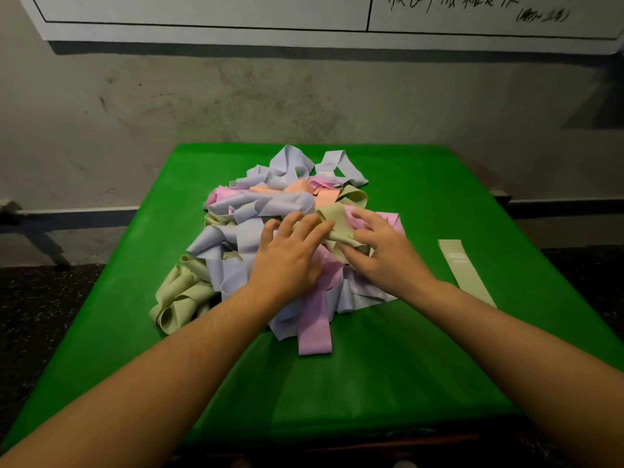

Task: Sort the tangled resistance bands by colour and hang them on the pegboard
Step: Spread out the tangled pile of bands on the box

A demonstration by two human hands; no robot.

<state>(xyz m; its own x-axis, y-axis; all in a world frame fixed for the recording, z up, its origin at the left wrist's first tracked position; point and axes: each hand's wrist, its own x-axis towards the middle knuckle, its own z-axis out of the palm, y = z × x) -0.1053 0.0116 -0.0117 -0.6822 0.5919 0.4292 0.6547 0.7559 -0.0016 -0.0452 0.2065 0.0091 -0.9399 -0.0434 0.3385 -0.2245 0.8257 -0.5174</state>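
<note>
Black handwritten characters (454, 2) run across the white board (202, 8) on the wall above your table, cut off by the frame's top edge and too blurred to read. A smaller bracketed scrawl (542, 15) sits below them to the right, equally illegible. On the sage-green band (464, 270) lying flat beside your right arm, a faint pale printed mark (456, 257) shows, too small to make out. No brand or number reads clearly.
</note>
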